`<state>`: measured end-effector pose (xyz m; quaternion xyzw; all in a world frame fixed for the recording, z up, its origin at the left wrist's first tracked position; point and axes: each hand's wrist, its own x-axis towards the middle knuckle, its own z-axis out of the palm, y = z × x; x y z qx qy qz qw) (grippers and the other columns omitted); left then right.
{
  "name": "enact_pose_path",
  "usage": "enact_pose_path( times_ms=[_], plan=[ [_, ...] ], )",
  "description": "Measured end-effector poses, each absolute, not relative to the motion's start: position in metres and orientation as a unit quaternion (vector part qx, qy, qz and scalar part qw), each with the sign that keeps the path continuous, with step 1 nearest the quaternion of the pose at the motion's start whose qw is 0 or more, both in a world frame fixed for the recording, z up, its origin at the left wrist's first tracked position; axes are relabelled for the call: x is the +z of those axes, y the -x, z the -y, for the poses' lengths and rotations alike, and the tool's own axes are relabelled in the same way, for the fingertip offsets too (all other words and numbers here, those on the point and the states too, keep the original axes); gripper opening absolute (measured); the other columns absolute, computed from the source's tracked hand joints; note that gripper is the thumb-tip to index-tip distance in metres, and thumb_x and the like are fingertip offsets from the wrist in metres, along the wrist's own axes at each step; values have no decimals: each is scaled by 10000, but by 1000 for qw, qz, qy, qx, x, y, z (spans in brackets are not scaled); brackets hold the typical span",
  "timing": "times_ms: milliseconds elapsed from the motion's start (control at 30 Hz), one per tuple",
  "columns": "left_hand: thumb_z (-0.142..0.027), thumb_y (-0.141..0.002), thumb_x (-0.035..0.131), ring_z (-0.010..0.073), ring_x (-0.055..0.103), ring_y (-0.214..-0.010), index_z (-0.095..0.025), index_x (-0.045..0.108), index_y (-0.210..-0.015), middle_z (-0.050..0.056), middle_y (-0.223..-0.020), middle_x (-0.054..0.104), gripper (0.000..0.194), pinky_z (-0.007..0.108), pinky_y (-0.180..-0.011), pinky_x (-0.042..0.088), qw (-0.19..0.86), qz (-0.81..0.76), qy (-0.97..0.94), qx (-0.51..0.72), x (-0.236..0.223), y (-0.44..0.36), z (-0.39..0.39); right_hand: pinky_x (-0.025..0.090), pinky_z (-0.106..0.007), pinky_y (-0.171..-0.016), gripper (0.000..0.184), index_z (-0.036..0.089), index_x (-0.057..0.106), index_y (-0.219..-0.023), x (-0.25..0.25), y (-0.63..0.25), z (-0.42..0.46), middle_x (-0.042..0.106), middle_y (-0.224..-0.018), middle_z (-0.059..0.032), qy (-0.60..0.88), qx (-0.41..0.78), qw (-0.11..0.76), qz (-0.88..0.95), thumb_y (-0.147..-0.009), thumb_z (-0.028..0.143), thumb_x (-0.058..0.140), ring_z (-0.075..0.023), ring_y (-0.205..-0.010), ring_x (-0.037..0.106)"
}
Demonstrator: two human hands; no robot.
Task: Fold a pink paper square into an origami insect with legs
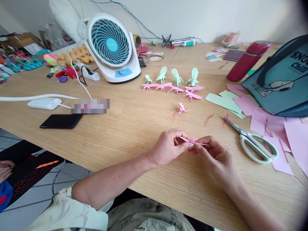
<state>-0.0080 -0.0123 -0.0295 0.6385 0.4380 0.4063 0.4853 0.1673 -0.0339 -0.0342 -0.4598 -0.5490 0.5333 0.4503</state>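
Observation:
Between my two hands is a small pink folded-paper figure (pixel 192 140) with thin pointed ends sticking out. My left hand (pixel 169 146) pinches its left side between thumb and fingers. Thumb and fingers of my right hand (pixel 216 157) close on its right side, the thumbs nearly meeting. Beyond the hands sits a lone pink paper figure (pixel 181 109) with bent legs. Farther back stand a row of pink paper insects (pixel 163 86) and several light-green paper insects (pixel 176 77). Scissors (pixel 257 147) with pale handles lie to the right of my right hand.
Pink paper sheets (pixel 276 128) and green strips (pixel 223 102) spread at right, beside a teal bag (pixel 279 83) and a red flask (pixel 249 61). A white fan (pixel 113 48), a black phone (pixel 61 121) and cables stand left. Another person's hand (pixel 6 170) shows at far left.

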Motion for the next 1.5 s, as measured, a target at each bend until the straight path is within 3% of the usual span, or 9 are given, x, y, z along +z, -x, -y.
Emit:
enact_pose_path(
  times_ms=[167,333,533,667,900,1067,1300,1500],
  plan=[
    [-390,-872,678,102,593,-616,-126,649,-757,23,-697,650,289,195,-568,470,512,-449,-631,371,-26,7,12,570,-273,-689,169,239,629,-862,-38,-168,34,732,-804,-29,446,530,461,555,-899,396,680,-167,-720,696],
    [-360,-800,752,90,562,-618,-135,638,-752,6,-718,621,257,177,-539,434,487,-466,-630,385,-27,5,14,540,-264,-657,149,234,620,-869,-43,-168,36,725,-855,-43,475,470,451,591,-874,347,717,-181,-774,685],
    [-386,-811,742,94,578,-567,-127,628,-728,7,-652,638,294,189,-536,451,540,-451,-591,395,-22,4,14,577,-291,-760,113,232,599,-944,-43,-168,38,720,-904,-46,445,497,458,587,-948,342,622,-179,-832,713],
    [-352,-808,751,90,574,-555,-123,649,-738,1,-621,635,261,186,-539,450,542,-448,-589,399,-20,5,15,579,-276,-750,115,227,599,-920,-42,-169,39,712,-892,-43,441,488,465,593,-954,336,614,-168,-816,714],
    [-251,-803,748,89,580,-618,-125,706,-763,26,-752,671,139,183,-562,443,470,-463,-647,382,-23,7,14,579,-274,-742,113,228,600,-909,-43,-167,40,711,-884,-42,449,486,453,597,-952,331,610,-170,-822,714],
    [-241,-826,728,78,567,-617,-120,681,-745,25,-765,660,154,172,-557,431,438,-452,-672,391,-22,8,15,576,-255,-720,151,218,601,-892,-39,-168,39,698,-831,-34,451,492,449,594,-946,358,618,-161,-792,709],
    [-249,-794,775,96,613,-641,-114,716,-722,21,-716,636,164,177,-571,462,476,-412,-644,435,-25,9,15,580,-242,-701,204,220,609,-854,-36,-170,34,709,-787,-31,419,532,462,573,-917,408,654,-150,-732,699],
    [-248,-718,842,124,658,-662,-126,779,-757,40,-725,684,143,197,-597,504,529,-405,-608,431,-28,11,12,570,-264,-705,185,228,606,-880,-41,-173,36,717,-846,-43,417,518,446,599,-905,397,677,-179,-799,713]
  ],
)
